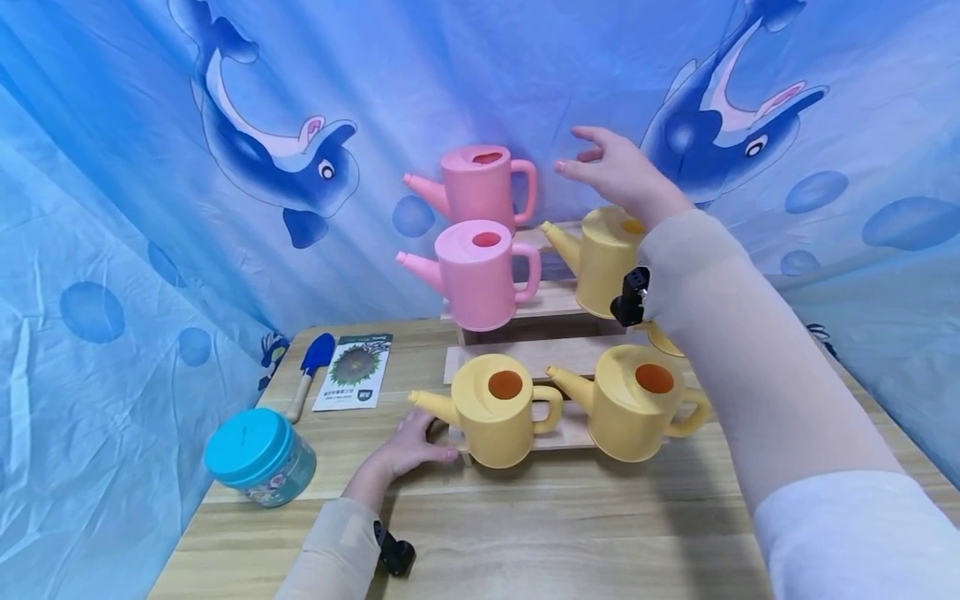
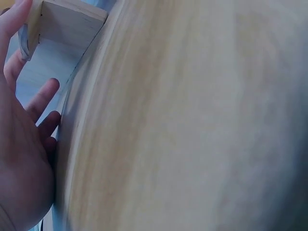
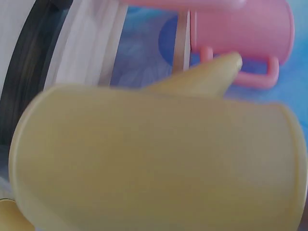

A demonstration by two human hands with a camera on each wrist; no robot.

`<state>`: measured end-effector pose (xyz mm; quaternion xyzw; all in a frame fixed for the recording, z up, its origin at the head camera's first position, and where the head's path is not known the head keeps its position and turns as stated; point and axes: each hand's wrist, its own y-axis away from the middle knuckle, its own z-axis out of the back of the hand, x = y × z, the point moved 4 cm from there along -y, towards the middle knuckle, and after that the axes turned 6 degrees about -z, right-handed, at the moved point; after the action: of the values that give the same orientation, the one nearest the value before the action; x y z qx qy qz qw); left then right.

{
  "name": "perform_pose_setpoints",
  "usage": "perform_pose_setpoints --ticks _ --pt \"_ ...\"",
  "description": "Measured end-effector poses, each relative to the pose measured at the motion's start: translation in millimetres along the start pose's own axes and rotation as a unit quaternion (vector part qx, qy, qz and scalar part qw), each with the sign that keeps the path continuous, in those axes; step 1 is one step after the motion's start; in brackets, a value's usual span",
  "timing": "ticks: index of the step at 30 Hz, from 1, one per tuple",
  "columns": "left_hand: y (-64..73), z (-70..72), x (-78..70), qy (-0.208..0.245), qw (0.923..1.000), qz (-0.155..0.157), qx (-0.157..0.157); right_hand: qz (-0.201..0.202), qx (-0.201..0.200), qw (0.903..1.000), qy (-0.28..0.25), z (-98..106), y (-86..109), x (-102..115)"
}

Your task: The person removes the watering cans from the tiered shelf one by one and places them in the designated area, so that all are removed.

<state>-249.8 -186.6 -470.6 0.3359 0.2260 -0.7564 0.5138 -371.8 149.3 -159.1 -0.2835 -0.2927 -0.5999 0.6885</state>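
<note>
Several toy watering cans stand on a stepped wooden stand (image 1: 551,352). At its lower left end my left hand (image 1: 411,443) grips the step, thumb at the front and fingers behind, beside a yellow watering can (image 1: 491,433); the left wrist view shows the wooden end (image 2: 72,24) by the thumb and forefinger. My right hand (image 1: 618,171) is raised at the back with fingers spread, holding nothing, above a yellow watering can (image 1: 600,267). To its left are a darker pink watering can (image 1: 480,187) and a lighter pink one (image 1: 480,287). Another yellow can (image 1: 633,421) stands front right.
A teal-lidded jar (image 1: 258,458), a blue-bladed toy shovel (image 1: 311,367) and a seed packet (image 1: 354,372) are on the table's left side. My right forearm partly hides another yellow piece (image 1: 663,340). A blue dolphin curtain (image 1: 480,75) hangs behind.
</note>
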Motion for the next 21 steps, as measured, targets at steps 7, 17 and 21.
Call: perform_pose_setpoints --ticks 7,17,21 --pt "-1.1 0.4 2.2 0.01 0.9999 0.011 0.003 0.023 0.009 0.9997 -0.004 -19.7 -12.9 18.8" --pt "-2.5 2.0 2.1 0.006 1.0 0.006 -0.001 0.035 0.021 0.9986 -0.032 -43.8 -23.0 28.8" --pt "-3.2 0.6 2.4 0.012 0.9999 0.01 0.002 0.028 0.031 0.9986 -0.032 -48.3 -24.2 29.8"
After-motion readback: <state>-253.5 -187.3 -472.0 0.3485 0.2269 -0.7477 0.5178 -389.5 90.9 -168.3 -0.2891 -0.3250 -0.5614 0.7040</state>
